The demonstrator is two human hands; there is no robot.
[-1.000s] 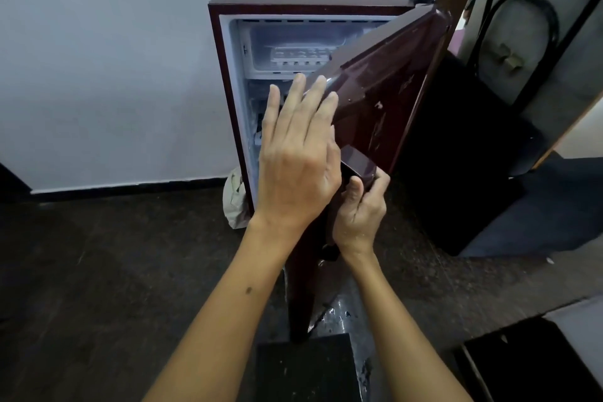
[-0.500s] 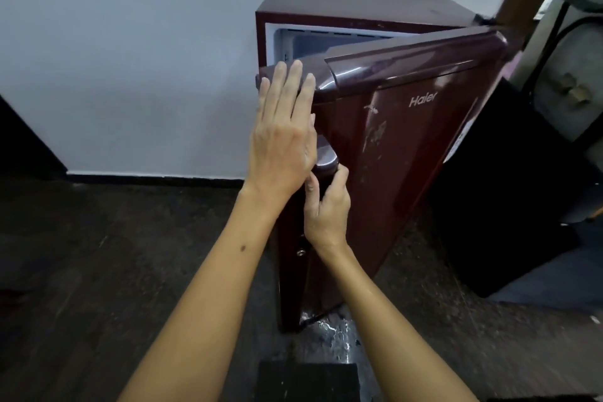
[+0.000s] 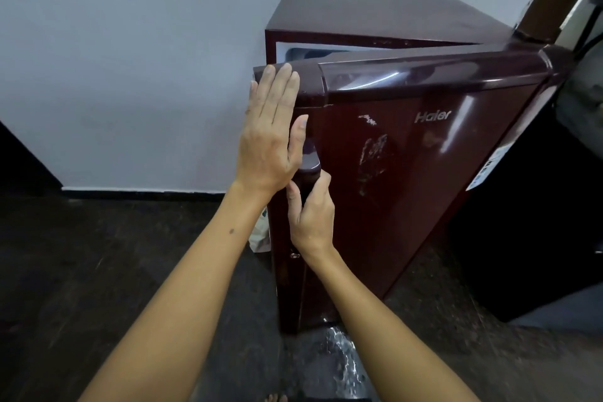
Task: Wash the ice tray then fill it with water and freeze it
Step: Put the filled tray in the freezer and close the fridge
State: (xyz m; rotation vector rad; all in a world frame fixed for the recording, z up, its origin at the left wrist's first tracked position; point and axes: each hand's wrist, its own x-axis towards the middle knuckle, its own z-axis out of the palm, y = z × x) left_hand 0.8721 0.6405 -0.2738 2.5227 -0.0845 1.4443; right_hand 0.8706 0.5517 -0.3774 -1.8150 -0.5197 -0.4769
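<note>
The ice tray cannot be seen; the fridge [image 3: 368,15] is hidden by its door [image 3: 408,179], which is open only a crack. The left hand [image 3: 270,137] is laid flat on the door's edge, fingers [image 3: 277,88] straight. The handle [image 3: 308,165] is gripped from below by the curled right hand [image 3: 311,215].
</note>
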